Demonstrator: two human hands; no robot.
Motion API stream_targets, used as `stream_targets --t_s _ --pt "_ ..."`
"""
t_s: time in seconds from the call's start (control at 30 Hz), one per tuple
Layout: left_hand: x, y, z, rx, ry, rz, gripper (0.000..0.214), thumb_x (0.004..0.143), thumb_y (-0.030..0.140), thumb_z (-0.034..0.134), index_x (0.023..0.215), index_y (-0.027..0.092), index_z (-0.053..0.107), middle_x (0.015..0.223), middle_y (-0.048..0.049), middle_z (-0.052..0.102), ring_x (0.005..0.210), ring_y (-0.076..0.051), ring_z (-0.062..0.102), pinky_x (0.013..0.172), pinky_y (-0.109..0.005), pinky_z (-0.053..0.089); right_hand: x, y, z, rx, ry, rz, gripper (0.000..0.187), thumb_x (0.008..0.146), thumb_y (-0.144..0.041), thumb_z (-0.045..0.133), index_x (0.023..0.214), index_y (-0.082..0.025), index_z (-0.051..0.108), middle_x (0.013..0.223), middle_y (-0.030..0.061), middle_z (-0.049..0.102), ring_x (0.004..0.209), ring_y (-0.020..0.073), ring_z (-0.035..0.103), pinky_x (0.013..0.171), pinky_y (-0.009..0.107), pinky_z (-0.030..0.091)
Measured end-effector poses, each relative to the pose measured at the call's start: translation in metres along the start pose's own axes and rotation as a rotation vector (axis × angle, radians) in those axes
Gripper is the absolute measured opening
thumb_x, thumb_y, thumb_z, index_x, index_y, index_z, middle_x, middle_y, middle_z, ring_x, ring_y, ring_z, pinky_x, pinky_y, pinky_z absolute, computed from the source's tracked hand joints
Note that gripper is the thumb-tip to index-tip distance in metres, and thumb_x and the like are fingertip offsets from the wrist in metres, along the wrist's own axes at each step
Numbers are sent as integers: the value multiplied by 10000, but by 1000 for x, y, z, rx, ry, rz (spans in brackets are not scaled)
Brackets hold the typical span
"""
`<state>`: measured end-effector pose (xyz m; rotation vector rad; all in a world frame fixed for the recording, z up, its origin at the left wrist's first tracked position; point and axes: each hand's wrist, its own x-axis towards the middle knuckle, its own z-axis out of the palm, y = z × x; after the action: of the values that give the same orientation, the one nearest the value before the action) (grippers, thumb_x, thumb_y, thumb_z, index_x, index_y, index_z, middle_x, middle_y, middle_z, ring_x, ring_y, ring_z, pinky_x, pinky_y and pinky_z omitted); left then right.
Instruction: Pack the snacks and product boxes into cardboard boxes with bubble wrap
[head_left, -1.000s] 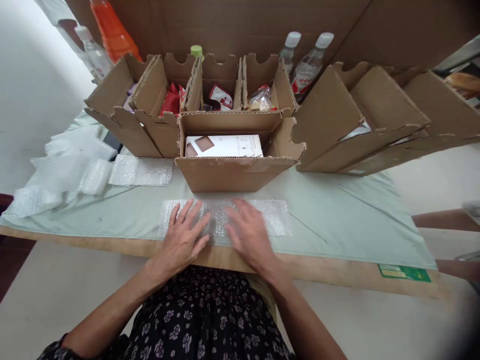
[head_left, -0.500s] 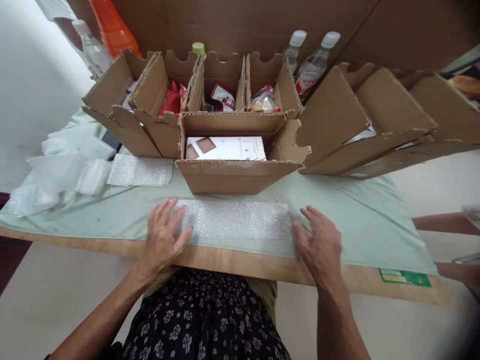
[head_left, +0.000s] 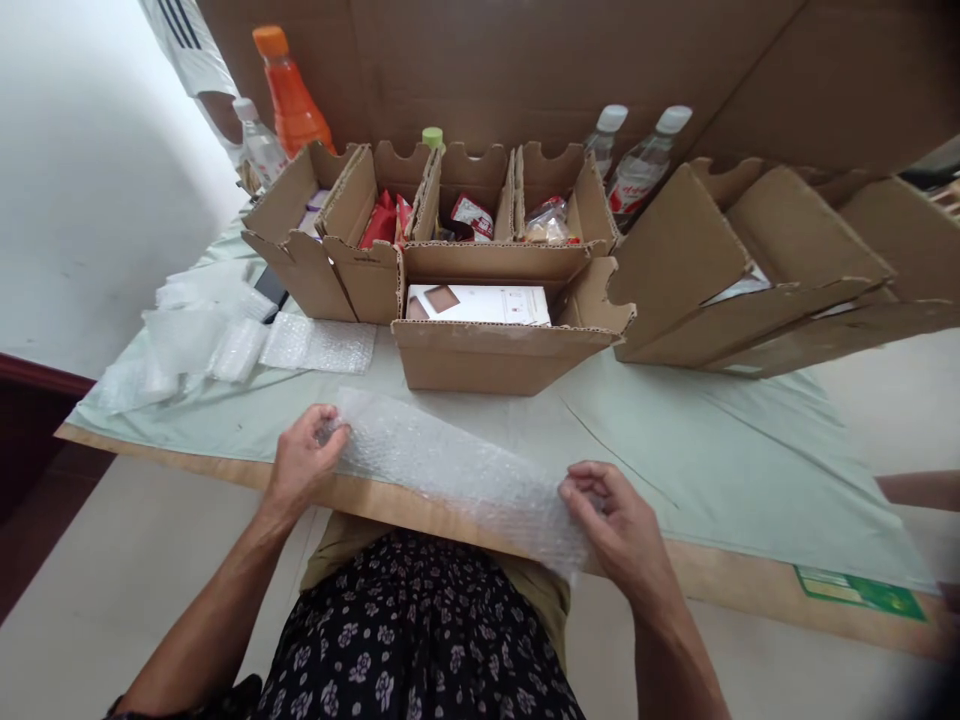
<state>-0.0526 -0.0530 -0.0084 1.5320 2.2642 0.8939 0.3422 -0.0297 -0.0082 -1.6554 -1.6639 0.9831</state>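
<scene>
A long strip of clear bubble wrap [head_left: 457,462] stretches between my two hands. My left hand [head_left: 306,455] pinches its left end, fingers curled, close over the table's front part. At the other end my right hand [head_left: 615,520] grips the wrap between thumb and fingers; this end hangs lower, past the table's wooden edge. The strip slants down from left to right. Just behind it stands an open cardboard bin [head_left: 472,360] with a white printed box [head_left: 487,304] inside.
Cardboard bins [head_left: 300,280] with packets line the back; more bins [head_left: 675,270] stand at right. Bottles [head_left: 637,170] and an orange bottle [head_left: 294,105] are behind them. Bubble wrap pieces [head_left: 202,320] lie at left on the green cloth [head_left: 720,460]. A green card [head_left: 859,592] is at the front edge.
Both hands have closed on the ends of the bubble wrap, which lay flat on the cloth before. Its right end has come toward me and over the edge. The camera view has shifted.
</scene>
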Motion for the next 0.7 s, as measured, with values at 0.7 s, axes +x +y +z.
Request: stream_targets --t_s 0.7 --pt "-79 5 10 -1061 -435 -12 745 1007 659 423 1567 167 415 1244 -154 743 1191 -300 666 1076 -465 468 -6 -93 116 890 -550 222 372 903 -523 710 1128 -229 737 955 53 737 831 178 672 681 276 535"
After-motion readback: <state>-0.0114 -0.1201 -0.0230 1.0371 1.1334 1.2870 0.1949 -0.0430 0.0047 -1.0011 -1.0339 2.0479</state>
